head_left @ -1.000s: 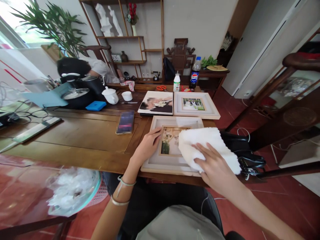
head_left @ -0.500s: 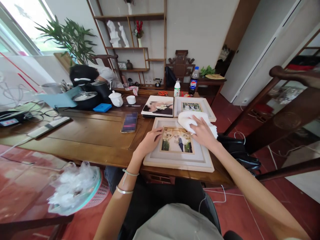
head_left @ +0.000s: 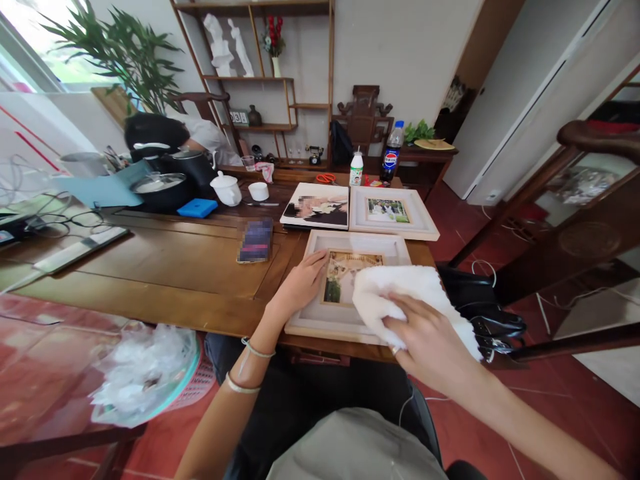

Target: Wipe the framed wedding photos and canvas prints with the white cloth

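A light wooden picture frame [head_left: 300, 320] with a photo of a couple lies flat near the table's front edge. My left hand [head_left: 303, 287] rests on its left side, fingers stretched out flat and touching it. In my right hand [head_left: 420, 333] is a white cloth [head_left: 430, 287], bunched under the fingers over the frame's right part. The cloth hides the photo's right half and hangs past the frame's right edge. Behind lie a second framed photo [head_left: 420, 223] and a photo book [head_left: 317, 205] with a picture on its cover.
On the wooden table [head_left: 200, 287] lie a phone [head_left: 255, 241] and a blue box [head_left: 197, 208], with a white teapot [head_left: 226, 190] behind. A cola bottle [head_left: 391, 157] and a white bottle [head_left: 356, 169] stand farther back. Another person [head_left: 200, 137] leans over at the far left.
My right hand has drawn the cloth toward me, from the frame's upper right corner to its lower right. My left hand stays on the left side. The view has shifted slightly.
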The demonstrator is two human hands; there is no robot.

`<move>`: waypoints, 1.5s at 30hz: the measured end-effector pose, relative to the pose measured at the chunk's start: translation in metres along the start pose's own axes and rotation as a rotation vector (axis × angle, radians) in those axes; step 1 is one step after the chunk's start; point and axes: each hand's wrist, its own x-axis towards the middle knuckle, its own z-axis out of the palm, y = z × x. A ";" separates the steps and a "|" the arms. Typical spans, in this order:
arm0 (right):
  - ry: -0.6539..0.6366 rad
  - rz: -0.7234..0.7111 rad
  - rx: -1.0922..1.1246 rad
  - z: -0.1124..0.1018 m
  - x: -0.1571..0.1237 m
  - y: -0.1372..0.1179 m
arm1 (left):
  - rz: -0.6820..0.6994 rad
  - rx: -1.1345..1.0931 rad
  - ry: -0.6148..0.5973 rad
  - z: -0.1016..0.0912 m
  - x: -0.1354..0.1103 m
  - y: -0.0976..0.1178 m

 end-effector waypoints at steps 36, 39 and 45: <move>0.017 0.055 0.056 0.004 -0.022 -0.009 | -0.023 -0.065 0.001 -0.006 0.001 0.003; 0.021 0.062 0.045 -0.003 -0.034 0.009 | 0.001 -0.061 -0.001 -0.006 0.001 0.003; 0.065 0.080 -0.023 0.018 0.011 0.056 | 0.021 -0.052 0.002 -0.004 0.000 -0.001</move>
